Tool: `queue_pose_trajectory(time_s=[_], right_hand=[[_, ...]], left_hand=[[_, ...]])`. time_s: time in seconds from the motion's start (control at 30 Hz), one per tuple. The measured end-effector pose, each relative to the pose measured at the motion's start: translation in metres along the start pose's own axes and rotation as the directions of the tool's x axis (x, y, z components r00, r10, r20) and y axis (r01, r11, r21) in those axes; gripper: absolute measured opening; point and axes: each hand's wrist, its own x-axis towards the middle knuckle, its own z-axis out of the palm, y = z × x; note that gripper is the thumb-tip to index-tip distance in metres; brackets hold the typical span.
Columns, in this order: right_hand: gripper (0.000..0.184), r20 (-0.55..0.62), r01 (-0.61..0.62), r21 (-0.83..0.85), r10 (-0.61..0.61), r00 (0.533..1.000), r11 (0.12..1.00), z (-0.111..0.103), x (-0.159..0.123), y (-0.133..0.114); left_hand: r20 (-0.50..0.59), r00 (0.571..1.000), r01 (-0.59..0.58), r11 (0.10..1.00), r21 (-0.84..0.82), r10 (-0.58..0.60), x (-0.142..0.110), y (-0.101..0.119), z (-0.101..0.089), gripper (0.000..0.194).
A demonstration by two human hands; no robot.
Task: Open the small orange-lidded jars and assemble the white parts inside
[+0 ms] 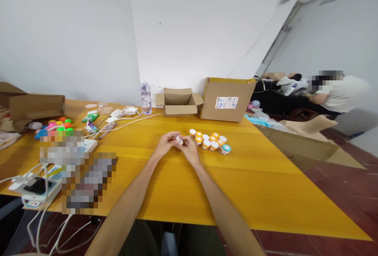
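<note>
Over the middle of the wooden table (177, 193), my left hand (167, 143) and my right hand (189, 147) come together, fingers closed from both sides on a small white-and-clear jar (178, 140). The fingers cover part of it, and its details are too small to read. Right beside my right hand stands a close group of several small clear jars with lids: a white-lidded jar (206, 144), an orange-lidded jar (215, 135) and, at the near right end, a teal-lidded jar (226, 149) among them.
Behind my hands are an open cardboard box (180, 109), a larger closed carton (226, 102) and a water bottle (145, 97). Colourful balls (59, 126), a power strip (38, 189) and cables lie at left. A person (336, 94) sits far right.
</note>
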Motion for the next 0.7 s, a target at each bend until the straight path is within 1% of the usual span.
queue_pose_trajectory(time_s=[0.07,0.13,0.2,0.27,0.33,0.43,0.57,0.63,0.7], right_hand=[[0.031,0.003,-0.006,-0.012,0.006,1.000,1.000,0.0005,-0.0009,-0.0009],[0.030,0.004,-0.011,-0.024,0.011,1.000,1.000,-0.0001,-0.0010,-0.0015],[0.031,-0.012,-0.015,-0.017,0.015,1.000,1.000,-0.0016,-0.0001,-0.0020],[0.034,-0.048,-0.015,0.016,0.016,0.999,1.000,-0.0033,0.0015,-0.0020],[0.036,-0.073,-0.013,0.042,0.016,0.997,0.999,-0.0042,0.0027,-0.0014],[0.036,-0.052,-0.013,0.032,0.015,0.999,0.999,-0.0029,0.0021,0.0002],[0.031,-0.023,0.001,-0.006,-0.001,1.000,1.000,0.0002,-0.0006,0.0021],[0.031,-0.021,0.009,-0.015,-0.010,1.000,1.000,0.0003,-0.0006,0.0026],[0.031,-0.030,0.011,-0.011,-0.011,0.999,1.000,-0.0008,0.0006,0.0025]], left_hand=[[-0.057,0.998,-0.003,0.999,0.054,0.006,0.0016,-0.0022,0.0002,0.041],[-0.081,0.997,-0.009,0.996,0.088,0.016,0.0016,-0.0029,0.0005,0.041],[-0.058,0.998,-0.018,0.996,0.083,0.022,0.0006,-0.0021,0.0010,0.044],[-0.010,0.999,-0.034,0.998,0.055,0.035,-0.0004,-0.0008,0.0013,0.047],[0.024,0.999,-0.050,0.998,0.036,0.049,-0.0004,-0.0004,0.0014,0.047],[-0.001,0.999,-0.048,0.997,0.063,0.049,0.0011,-0.0022,0.0010,0.042],[-0.060,0.998,-0.022,0.990,0.138,0.030,0.0013,-0.0039,0.0006,0.043],[-0.044,0.998,-0.031,0.990,0.136,0.038,-0.0003,-0.0021,0.0010,0.045],[0.000,0.999,-0.045,0.995,0.090,0.045,-0.0019,0.0009,0.0015,0.046]])
